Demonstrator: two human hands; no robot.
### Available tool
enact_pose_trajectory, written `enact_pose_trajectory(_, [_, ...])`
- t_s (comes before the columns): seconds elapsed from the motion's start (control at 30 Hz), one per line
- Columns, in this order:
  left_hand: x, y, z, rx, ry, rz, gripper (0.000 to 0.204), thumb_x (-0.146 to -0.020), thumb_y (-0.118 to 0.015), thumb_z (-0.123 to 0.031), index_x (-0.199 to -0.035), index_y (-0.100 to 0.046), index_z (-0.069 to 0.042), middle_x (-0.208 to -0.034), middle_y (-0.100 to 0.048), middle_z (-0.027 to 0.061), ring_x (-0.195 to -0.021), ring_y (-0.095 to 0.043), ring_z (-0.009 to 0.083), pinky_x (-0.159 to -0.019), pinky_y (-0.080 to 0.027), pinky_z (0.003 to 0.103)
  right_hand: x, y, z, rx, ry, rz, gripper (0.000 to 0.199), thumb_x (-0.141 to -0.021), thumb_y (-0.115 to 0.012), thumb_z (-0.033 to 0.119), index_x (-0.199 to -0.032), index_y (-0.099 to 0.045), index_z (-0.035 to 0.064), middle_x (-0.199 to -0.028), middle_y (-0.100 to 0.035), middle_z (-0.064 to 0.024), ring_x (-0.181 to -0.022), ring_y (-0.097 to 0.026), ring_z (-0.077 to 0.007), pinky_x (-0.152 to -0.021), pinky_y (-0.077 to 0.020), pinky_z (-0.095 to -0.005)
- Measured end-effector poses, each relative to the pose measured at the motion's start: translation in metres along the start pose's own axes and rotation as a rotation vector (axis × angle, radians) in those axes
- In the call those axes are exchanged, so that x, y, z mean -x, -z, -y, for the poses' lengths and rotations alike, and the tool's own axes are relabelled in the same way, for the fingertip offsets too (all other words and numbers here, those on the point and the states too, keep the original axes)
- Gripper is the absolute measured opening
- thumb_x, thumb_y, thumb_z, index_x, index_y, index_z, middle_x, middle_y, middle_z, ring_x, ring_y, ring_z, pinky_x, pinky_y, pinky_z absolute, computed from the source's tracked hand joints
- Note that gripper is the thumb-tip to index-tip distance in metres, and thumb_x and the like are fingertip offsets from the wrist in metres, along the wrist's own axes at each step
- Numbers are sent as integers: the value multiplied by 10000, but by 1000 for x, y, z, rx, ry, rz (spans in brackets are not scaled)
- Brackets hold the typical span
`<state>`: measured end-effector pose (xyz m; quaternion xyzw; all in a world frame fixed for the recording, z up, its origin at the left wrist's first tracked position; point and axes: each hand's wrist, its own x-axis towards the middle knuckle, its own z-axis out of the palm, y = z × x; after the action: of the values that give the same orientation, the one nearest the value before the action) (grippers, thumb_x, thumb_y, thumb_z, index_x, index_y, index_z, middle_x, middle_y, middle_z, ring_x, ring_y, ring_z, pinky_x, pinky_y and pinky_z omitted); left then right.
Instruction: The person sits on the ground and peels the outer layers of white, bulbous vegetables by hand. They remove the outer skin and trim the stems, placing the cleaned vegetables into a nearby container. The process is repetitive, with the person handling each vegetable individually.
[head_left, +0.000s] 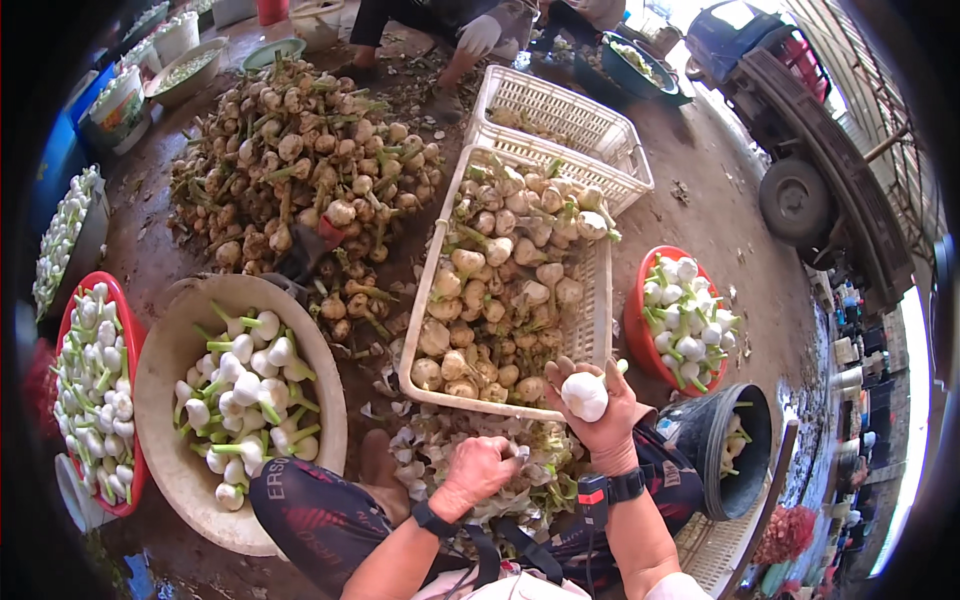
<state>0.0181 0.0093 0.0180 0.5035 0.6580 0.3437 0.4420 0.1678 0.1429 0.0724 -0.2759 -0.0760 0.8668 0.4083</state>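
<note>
A clean white garlic bulb (584,397) with a short green stem rests in my right hand (610,428), held by the palm and thumb near the crate's front edge. Lower and to the left, my left hand (476,474) is closed, its fingers curled in; a small whitish bit shows at the fingertips, too small to name. Beneath both hands lies a heap of loose garlic skins and leaves (430,450). Just ahead stands a white plastic crate (412,345) of unpeeled, brownish garlic bulbs (500,270).
Unpeeled garlic (300,160) is heaped at the far left. Peeled garlic fills a wide pale basin (160,400) and red tubs (130,340) (637,325). A dark bucket (715,450) lies tilted at right. Beyond are another crate (640,165), a seated person (480,36) and a truck (830,150).
</note>
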Motion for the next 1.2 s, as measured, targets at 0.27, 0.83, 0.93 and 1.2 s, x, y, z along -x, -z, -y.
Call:
enact_pose_trajectory(0.27, [-4,3,10,258,-115,61,283,-731,-547,-76,-970,-699,-67,-916,-675,169,-854,-641,354,-769,-520,387,-65,-105,-72,1091,-12,466,470,-988,-473,338,-1335,-462,21,-1339,-489,-81,-1224,-437,-151,-1006,-382,-295])
enact_pose_trajectory(0.83, [-14,5,-2,942,245,-71,234,-929,-582,-142,-1124,-612,-15,-962,-663,43,-849,-651,160,-729,-554,314,-198,0,49,1351,356,-145,509,-710,-789,194,-1110,-567,-29,-971,-654,-108,-862,-625,-163,-764,-516,-290])
enact_pose_trajectory(0.93, [-15,-7,11,1375,252,-151,303,-960,-525,-162,-1233,-535,-28,-1016,-666,71,-832,-653,177,-779,-554,324,-117,-51,23,1141,255,120,479,-722,-783,104,-1126,-555,-13,-1016,-642,-119,-910,-633,-176,-807,-527,-316])
enact_pose_trajectory(1.2, [2,44,-35,1205,74,-375,244,-961,-493,-161,-1108,-587,9,-875,-655,49,-644,-585,77,-534,-458,207,14,-46,-63,1700,894,423,422,-737,-736,81,-1127,-589,9,-1130,-568,-195,-1000,-591,-374,-803,-523,-406])
